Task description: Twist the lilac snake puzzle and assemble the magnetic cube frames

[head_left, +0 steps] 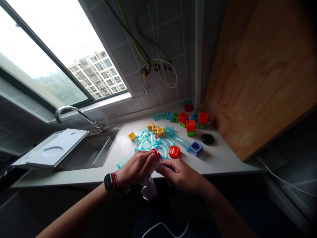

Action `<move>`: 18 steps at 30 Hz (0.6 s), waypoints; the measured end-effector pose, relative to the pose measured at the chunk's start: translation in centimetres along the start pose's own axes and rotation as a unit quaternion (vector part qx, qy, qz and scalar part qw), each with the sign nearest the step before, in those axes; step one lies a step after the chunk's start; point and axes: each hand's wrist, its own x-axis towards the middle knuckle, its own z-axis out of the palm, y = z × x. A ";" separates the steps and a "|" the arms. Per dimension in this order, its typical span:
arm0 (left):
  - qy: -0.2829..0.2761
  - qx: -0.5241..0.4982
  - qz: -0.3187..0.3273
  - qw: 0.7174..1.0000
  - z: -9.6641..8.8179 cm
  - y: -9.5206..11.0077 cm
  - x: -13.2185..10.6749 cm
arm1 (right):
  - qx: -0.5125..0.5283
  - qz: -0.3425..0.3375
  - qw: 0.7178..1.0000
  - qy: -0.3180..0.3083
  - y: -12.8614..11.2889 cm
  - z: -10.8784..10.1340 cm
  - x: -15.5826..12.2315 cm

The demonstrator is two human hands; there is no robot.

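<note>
Both my hands meet at the front edge of a white countertop point(218, 158). My left hand point(138, 167), with a watch and red bracelet on the wrist, is curled round a red cube point(156, 152) and a pale folded paper or bag point(148, 188) hanging below the edge. My right hand point(182, 175) pinches the same paper from the right. Just beyond my fingers lie clear teal curved track pieces point(158, 140), an orange cube point(174, 151) and a blue cube point(196, 148). Yellow cubes point(155, 127) sit on the track.
More red, orange, green and blue cubes point(190, 120) stand at the back by the tiled wall. A black oval object point(207, 138) lies at the right. A sink point(94, 150) with a tap point(74, 114) and a white board point(53, 148) is at the left. A wooden panel point(260, 76) stands right.
</note>
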 end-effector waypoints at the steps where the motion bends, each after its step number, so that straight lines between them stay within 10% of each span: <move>1: 0.027 0.014 0.001 1.000 0.0 0.0 -0.1 | 0.040 0.008 0.999 0.004 0.1 0.2 0.2; 6: 0.088 0.070 0.060 0.992 0.0 -0.1 -1.0 | 0.160 0.024 0.986 -0.035 0.4 0.8 0.7; 18: 0.082 0.024 -0.004 0.996 0.7 -0.3 -1.1 | 0.055 -0.007 0.998 0.008 0.1 0.9 0.5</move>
